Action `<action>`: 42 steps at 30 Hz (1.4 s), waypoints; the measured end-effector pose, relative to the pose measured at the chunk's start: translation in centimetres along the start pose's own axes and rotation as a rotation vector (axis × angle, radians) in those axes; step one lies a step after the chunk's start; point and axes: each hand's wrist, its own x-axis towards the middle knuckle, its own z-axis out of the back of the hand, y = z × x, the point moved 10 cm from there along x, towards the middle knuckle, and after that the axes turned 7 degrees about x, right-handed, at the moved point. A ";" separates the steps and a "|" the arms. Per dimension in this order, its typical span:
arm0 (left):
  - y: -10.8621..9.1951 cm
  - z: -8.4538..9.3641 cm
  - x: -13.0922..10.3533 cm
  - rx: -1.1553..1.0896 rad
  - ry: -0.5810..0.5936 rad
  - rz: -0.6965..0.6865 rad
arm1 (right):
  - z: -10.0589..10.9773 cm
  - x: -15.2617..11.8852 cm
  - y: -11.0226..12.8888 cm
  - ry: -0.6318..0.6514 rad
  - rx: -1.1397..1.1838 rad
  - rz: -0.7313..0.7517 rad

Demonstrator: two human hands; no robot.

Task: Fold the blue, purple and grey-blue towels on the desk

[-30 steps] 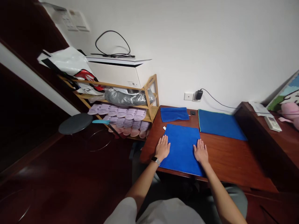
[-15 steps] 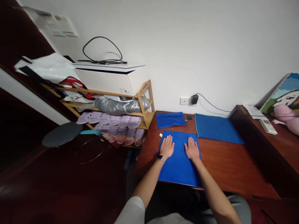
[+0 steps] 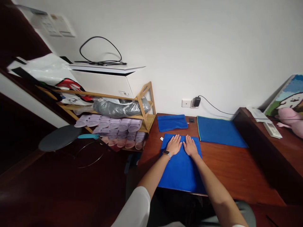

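A bright blue cloth [image 3: 181, 171] lies flat at the front of the brown wooden desk [image 3: 229, 167], a white tag showing at its upper left corner. My left hand [image 3: 174, 145] rests palm down on its upper part, fingers stretched out, a watch on the wrist. Close beside it, my right hand [image 3: 190, 146] also lies flat on the cloth with its fingers extended. Neither hand grips anything. Behind them is a smaller folded blue cloth [image 3: 172, 122]. A darker blue cloth with a green edge [image 3: 220, 131] is spread at the back right.
A wooden rack [image 3: 149, 118] on the left holds a white box [image 3: 101, 82], wrapped items and purple and pink slippers [image 3: 113, 123]. A black adapter [image 3: 197, 101] is plugged into the wall. On the right ledge are a remote [image 3: 272, 129] and a pink plush toy [image 3: 290, 118].
Both hands have moved inward across the cloth and are now nearly touching. The camera view has shifted slightly.
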 end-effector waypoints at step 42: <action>7.1 7.0 -21.2 0.318 0.125 0.387 | -0.3 -11.5 -7.0 -0.041 -0.025 -0.252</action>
